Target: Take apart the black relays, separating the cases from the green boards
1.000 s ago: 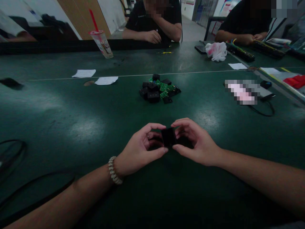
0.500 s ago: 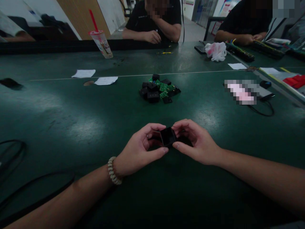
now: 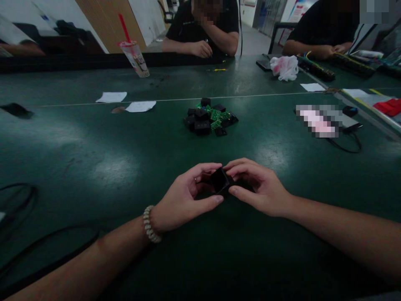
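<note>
Black box (image 3: 219, 181) is a little below and right of the middle of the frame, between both hands. The left hand (image 3: 186, 198) pinches it, thumb below and bent fingers above; the right hand (image 3: 261, 188) curls at its right side, where thumb and fingertips appear to touch it. These fingers cover part of its edges. Higher in the frame, apart from the hands, lies a pile of black cases and green circuit boards (image 3: 210, 118) on the dark green table (image 3: 150, 150). At upper left stands a cup (image 3: 134, 58) with a red straw, and below it lie two white papers (image 3: 140, 106). At upper right rests a plastic bag (image 3: 284, 67). The box is tilted — its open side faces the camera, somewhat leftward. I cannot tell its long axis — visible sides look almost equal.
</note>
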A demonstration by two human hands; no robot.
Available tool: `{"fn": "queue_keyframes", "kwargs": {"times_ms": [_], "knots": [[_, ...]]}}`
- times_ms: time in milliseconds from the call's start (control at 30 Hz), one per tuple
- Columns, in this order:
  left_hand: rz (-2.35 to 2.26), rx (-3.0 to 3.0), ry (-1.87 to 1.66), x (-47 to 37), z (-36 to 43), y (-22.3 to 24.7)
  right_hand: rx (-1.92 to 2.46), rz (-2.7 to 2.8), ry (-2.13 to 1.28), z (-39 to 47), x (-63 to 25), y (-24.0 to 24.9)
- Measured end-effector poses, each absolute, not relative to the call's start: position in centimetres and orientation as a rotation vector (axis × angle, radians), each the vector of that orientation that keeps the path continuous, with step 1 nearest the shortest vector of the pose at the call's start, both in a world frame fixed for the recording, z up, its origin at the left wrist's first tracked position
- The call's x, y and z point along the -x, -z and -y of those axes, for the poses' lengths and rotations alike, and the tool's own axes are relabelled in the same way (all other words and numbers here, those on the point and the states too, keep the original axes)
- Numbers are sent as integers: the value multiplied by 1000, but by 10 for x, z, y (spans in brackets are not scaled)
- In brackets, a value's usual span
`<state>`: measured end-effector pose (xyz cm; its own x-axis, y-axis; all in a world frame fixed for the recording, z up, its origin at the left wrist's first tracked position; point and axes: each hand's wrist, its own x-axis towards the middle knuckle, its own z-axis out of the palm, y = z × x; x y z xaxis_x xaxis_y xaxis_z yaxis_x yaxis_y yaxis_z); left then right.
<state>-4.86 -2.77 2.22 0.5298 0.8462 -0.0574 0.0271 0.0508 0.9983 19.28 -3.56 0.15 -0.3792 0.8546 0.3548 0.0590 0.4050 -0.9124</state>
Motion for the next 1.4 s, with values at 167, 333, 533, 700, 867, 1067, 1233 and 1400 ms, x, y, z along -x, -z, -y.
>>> {"fn": "queue_keyframes", "kwargs": {"times_ms": [167,333,533,700,867,1067,1233,1400], "knots": [[-822,-1377,-763,49,28,-20,764,1818,-1051,35,-195,-2],[-830,-1351,-752,49,27,-20,745,1851,-1028,35,-196,-3],[-841,-1328,-740,49,27,-21,748,1840,-1021,35,-195,-1],[-835,-1326,-743,49,27,-21,736,1856,-1000,35,-195,0],[-823,-1322,-733,50,27,-20,734,1849,-971,35,-195,1],[-827,-1305,-747,50,27,-19,709,1813,-938,36,-195,2],[-844,-1290,-755,49,26,-20,712,1763,-968,36,-193,2],[-857,-1294,-754,48,27,-22,729,1723,-1014,37,-192,1]]}}
